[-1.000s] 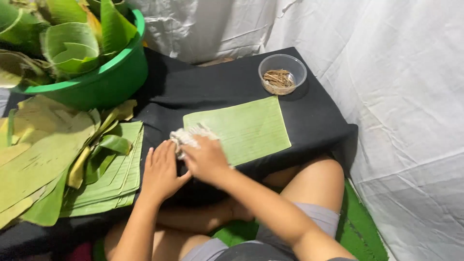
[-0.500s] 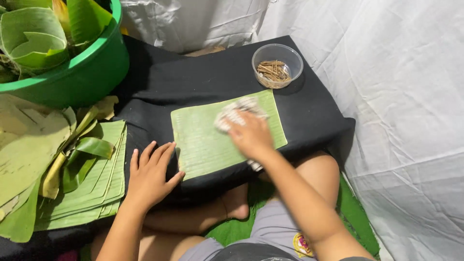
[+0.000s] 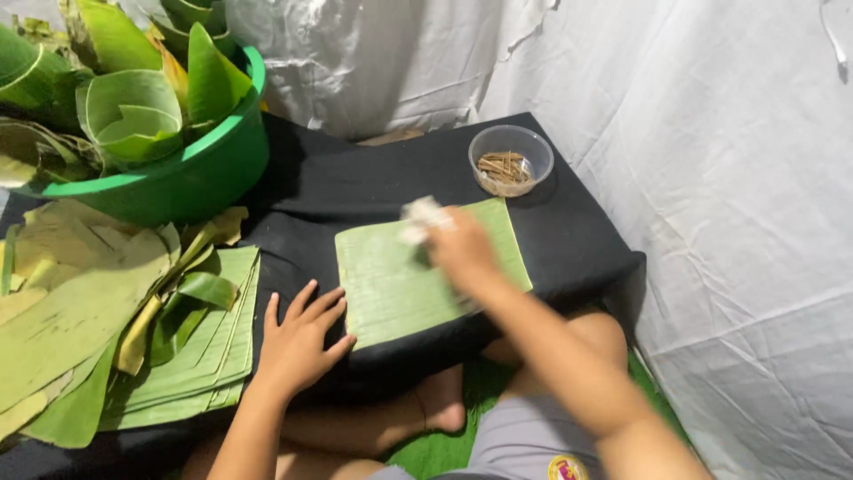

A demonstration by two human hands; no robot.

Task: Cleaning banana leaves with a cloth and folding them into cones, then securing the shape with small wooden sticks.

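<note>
Your right hand (image 3: pixel 462 249) pinches a white cloth (image 3: pixel 419 219) on the leaf (image 3: pixel 400 284), whose long axis runs left-right; your left hand (image 3: pixel 298 342) lies spread, steadying its near-left edge.

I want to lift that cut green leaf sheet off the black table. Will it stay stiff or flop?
The leaf sheet lies flat and thin, so it would probably droop if lifted by one edge. The left hand presses by its corner while the right hand rubs a cloth over it, which suggests it slides easily.
</note>
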